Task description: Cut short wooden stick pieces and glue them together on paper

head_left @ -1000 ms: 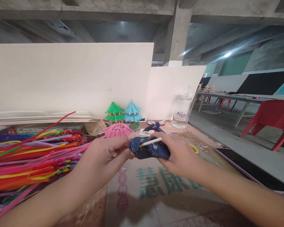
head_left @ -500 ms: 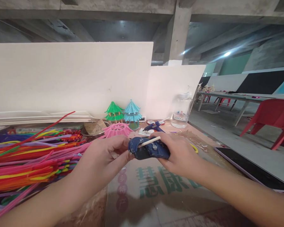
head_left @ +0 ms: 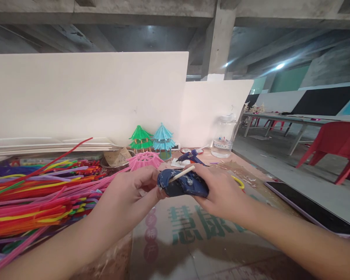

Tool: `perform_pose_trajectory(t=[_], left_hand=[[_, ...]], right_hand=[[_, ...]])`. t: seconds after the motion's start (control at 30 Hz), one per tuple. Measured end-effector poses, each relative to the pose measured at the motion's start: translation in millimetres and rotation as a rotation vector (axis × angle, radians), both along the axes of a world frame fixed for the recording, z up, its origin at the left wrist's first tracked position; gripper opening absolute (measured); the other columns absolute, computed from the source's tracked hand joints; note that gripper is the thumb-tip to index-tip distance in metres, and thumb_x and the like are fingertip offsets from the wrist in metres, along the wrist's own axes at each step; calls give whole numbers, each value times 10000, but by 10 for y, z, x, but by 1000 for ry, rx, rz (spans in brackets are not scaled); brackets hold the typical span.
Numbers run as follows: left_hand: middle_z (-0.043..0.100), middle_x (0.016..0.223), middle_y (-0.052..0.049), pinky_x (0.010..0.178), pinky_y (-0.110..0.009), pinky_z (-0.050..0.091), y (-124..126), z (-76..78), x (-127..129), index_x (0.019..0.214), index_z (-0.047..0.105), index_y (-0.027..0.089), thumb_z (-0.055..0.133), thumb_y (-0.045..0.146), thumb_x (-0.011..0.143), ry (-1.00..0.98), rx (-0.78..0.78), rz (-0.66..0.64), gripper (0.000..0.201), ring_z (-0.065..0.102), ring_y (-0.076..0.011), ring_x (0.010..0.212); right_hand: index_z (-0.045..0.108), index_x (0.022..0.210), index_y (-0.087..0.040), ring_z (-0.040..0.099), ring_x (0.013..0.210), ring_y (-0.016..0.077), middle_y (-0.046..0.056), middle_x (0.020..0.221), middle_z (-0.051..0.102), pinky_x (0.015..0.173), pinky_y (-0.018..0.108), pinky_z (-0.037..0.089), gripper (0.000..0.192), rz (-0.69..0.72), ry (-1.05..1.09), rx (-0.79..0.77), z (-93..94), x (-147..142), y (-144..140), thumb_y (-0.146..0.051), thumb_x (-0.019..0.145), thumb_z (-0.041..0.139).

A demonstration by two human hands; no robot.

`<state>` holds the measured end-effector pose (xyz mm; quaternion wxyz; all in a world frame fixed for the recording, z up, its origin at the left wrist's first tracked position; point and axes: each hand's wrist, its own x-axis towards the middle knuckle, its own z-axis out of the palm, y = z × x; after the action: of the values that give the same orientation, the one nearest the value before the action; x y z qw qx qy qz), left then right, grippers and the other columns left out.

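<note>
Between my two hands is a dark blue tool point(head_left: 196, 187) with pale smears and a round metal screw head; its exact kind does not show. A thin pale stick point(head_left: 182, 174) lies slanted across its top, the far end pointing up to the right. My left hand point(head_left: 134, 192) has thumb and fingers closed at the tool's left end. My right hand point(head_left: 218, 184) wraps round its right end. Both hands hold it above a cardboard sheet point(head_left: 192, 249) with green and pink printing. The undersides of the fingers are hidden.
Bundles of colourful pipe cleaners point(head_left: 32, 210) fill the left side. Behind stand a green pagoda model point(head_left: 140, 139), a blue one point(head_left: 162, 140), a pink piece point(head_left: 144, 160), a glue gun point(head_left: 192, 156) and a clear jar point(head_left: 221, 142). A phone point(head_left: 312, 208) lies right.
The pale stick has tilted more steeply, its upper end shifting slightly left and up. The tool and my right hand have moved a little to the left. My left hand is nearly still.
</note>
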<state>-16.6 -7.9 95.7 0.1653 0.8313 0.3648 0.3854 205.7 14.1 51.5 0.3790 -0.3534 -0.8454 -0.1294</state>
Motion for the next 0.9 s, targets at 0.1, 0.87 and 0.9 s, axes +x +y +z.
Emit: perform_pose_trajectory(t=[0.1,0.87,0.9], left_hand=[[605,600,61,501,-176,385,6,2,9,682,615,195,552,243,821,4,-6,2,160,536,-97,562],[679,681,26,561,-204,457,2,-32,-12,729,647,194,577,303,835,-18,-66,2,168,610,-130,637],[680,682,26,563,-203,457,2,-30,-10,727,646,194,574,296,836,-17,-64,0,165,612,-129,640]], right_hand=[[581,1165,-206,694,826,230,69,936,740,691,317,511,437,-11,6,-30,3,-7,-6,-146,734,546],[549,1262,-280,669,746,190,23,929,722,677,278,486,467,100,85,-161,-7,-1,-25,-182,810,611],[547,1264,-283,669,746,187,20,930,722,681,277,486,469,104,84,-162,-7,-1,-27,-180,811,614]])
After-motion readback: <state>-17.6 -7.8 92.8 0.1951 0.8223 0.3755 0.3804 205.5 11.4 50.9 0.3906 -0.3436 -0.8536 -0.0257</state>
